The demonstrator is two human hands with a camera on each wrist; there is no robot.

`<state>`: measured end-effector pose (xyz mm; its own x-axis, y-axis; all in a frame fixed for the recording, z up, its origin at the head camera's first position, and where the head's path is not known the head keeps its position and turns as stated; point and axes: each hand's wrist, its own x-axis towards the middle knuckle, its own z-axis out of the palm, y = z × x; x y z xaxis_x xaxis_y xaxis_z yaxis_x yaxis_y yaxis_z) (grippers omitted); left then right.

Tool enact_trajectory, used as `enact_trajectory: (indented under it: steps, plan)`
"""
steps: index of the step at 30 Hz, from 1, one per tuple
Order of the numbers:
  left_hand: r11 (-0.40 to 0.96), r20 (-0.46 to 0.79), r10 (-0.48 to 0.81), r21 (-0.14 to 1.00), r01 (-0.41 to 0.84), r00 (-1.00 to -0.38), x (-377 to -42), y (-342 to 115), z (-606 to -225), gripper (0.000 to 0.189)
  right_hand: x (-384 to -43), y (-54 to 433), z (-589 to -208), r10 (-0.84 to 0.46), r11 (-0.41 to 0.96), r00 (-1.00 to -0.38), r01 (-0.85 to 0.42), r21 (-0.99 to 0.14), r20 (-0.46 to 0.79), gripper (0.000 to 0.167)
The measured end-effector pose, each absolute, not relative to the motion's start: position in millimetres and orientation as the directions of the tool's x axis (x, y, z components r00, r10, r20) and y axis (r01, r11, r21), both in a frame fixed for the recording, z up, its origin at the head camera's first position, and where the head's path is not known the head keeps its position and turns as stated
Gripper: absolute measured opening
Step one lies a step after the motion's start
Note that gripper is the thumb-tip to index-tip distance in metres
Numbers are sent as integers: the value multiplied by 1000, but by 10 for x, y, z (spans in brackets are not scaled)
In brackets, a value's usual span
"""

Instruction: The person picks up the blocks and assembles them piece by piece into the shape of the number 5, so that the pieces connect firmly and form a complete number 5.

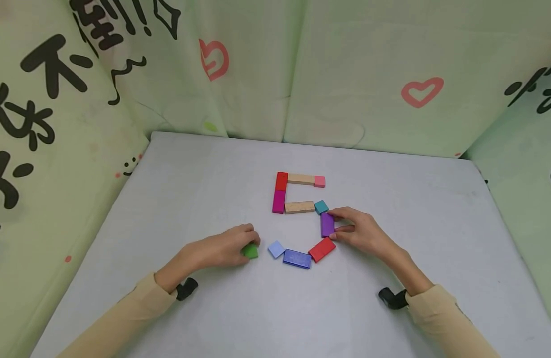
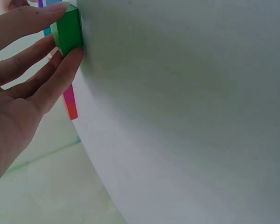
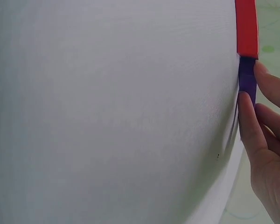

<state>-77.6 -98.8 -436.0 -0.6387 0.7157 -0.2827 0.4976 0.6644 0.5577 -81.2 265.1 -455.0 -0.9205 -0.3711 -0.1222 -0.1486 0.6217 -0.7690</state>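
My left hand [image 1: 228,247] pinches a small green wooden block [image 1: 250,250] between thumb and fingers, just left of a light blue block [image 1: 276,249]. In the left wrist view, the thumb lies on one side of the green block [image 2: 69,30] and fingertips on the other. My right hand [image 1: 362,231] holds a purple block [image 1: 327,224] from its right side, fingertips near both ends. Above the purple block is a teal block [image 1: 321,207]; below it, a tilted red block [image 1: 322,249]. A speckled blue block [image 1: 297,258] lies between that red block and the light blue one.
The blocks lie on a white-covered table [image 1: 195,169], in an S-like line. Its upper part has two wooden-coloured bars [image 1: 300,179], a pink block [image 1: 319,181], an upright red block [image 1: 281,181] and a magenta block [image 1: 278,202]. Pale green printed curtains [image 1: 347,59] surround the table.
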Motion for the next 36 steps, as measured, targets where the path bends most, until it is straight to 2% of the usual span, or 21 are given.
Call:
enact_trajectory:
  steps: [15,22,36]
  plan:
    - [655,-219,725,512,556,-653,-958,-806,-4352,33,-810,2655,-4546,-372,630,-920,-153,-761,-122,59]
    - [626,-181,749,508,591,-638,-1019,-716,-4339,33,-815,2642,-4541,-362,637,-922,-139,-758,-135,59]
    - [635,-192,745,499,590,-639,-1048,-599,-4375,35,-813,2652,-4543,-362,622,-922,-129,-772,-137,59]
